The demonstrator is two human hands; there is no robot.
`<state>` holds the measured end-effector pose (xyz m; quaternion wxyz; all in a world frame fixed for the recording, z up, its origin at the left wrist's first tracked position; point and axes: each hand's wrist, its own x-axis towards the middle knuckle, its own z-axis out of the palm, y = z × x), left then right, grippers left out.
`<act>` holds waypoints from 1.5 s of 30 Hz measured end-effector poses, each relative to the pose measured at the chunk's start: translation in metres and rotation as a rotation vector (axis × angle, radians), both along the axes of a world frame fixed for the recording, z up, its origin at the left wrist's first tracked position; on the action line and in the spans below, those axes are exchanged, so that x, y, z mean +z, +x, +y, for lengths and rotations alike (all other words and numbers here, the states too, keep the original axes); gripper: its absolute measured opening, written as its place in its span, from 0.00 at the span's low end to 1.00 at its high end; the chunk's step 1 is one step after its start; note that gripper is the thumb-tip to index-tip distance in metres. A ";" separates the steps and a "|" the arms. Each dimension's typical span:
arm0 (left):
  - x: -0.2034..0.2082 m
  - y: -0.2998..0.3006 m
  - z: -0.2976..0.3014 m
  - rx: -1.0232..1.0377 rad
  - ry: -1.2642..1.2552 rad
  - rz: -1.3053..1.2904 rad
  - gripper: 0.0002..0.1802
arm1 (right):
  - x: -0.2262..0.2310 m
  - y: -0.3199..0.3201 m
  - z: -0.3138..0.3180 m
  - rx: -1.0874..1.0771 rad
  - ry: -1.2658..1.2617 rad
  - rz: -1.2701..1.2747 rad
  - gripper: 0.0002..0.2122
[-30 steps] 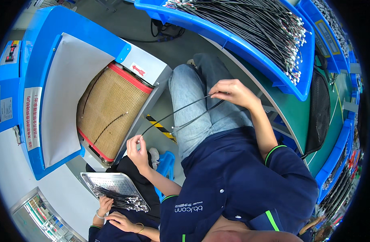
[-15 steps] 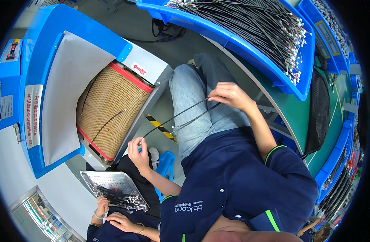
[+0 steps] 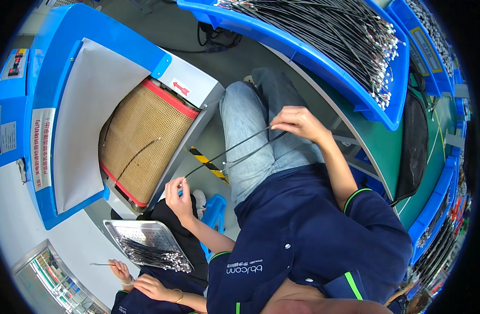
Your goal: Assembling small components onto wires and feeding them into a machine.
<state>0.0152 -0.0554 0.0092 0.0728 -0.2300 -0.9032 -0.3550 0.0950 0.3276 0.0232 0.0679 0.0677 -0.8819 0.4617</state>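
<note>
A thin black cable (image 3: 227, 151) runs slantwise above my lap, drawn out between my two hands. My left hand (image 3: 178, 199) pinches its lower end near the fingertips. Farther right, my right hand (image 3: 298, 124) grips the upper part of the cable, fingers closed. From the same hand a second black length (image 3: 255, 155) trails down across the jeans to a small light-coloured connector (image 3: 224, 166). Whether this is a separate cable or a loop of the first, I cannot tell.
Left stands a blue machine (image 3: 101, 29) with a mesh conveyor belt (image 3: 156, 123) carrying black cables (image 3: 138, 157). A co-worker's hands (image 3: 152, 287) are by a metal tray (image 3: 114, 226) of cables. A blue bin (image 3: 303, 49) full of cables sits upper right, near a black mesh bag (image 3: 415, 146).
My hands have hardly moved, still holding the cable. The cable on the belt has shifted slightly left. The co-worker's hand has moved left, away from the tray, with a thin cable in it.
</note>
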 end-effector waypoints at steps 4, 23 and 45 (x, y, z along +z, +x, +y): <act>-0.003 -0.002 -0.004 0.050 0.013 -0.073 0.07 | -0.002 -0.004 -0.003 0.012 -0.014 -0.031 0.04; -0.008 -0.048 -0.070 0.118 0.030 -0.050 0.06 | 0.003 -0.066 -0.072 0.114 0.022 0.012 0.05; 0.102 -0.084 -0.195 0.186 0.062 -0.250 0.20 | 0.064 -0.169 -0.273 0.147 0.010 0.070 0.08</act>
